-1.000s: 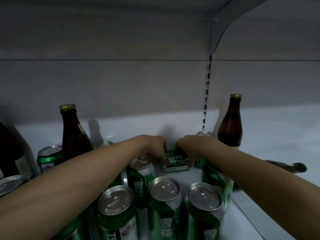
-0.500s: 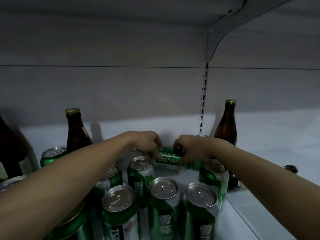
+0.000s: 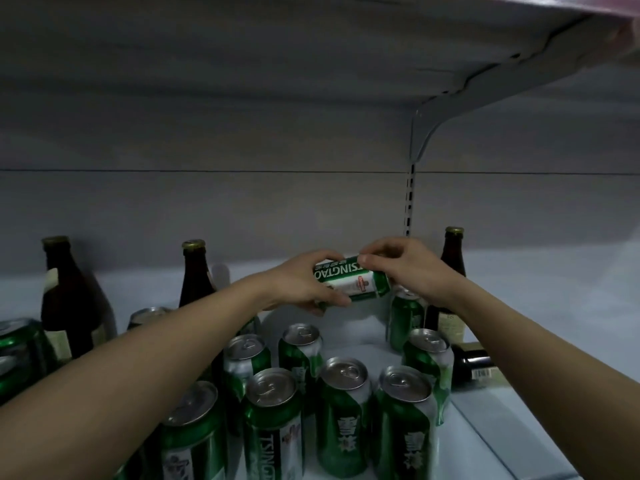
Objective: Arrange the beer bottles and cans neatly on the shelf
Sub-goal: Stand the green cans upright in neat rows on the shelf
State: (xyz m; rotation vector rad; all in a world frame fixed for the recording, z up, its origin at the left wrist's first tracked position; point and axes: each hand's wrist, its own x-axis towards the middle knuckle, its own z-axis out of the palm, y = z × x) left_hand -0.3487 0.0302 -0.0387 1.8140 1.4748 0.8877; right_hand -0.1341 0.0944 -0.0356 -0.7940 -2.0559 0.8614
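A green Tsingtao can (image 3: 349,280) lies sideways in the air above the white shelf (image 3: 540,299), its label upside down. My left hand (image 3: 304,285) grips its left end and my right hand (image 3: 405,268) pinches its right end. Several upright green cans (image 3: 341,410) stand in a cluster below and in front. Brown bottles stand at the back: one on the far left (image 3: 65,296), one left of centre (image 3: 195,278), one on the right (image 3: 452,265). A dark bottle (image 3: 474,370) lies on its side at the right.
The shelf above (image 3: 311,46) hangs low over the space, held by a white bracket (image 3: 436,123) on a slotted upright (image 3: 409,202). The grey back wall (image 3: 242,202) closes the rear. More green cans (image 3: 17,355) sit at the far left edge.
Both hands have lifted the sideways can up off the shelf, from behind the cluster to above it. The view has tilted, showing more of the left bottles.
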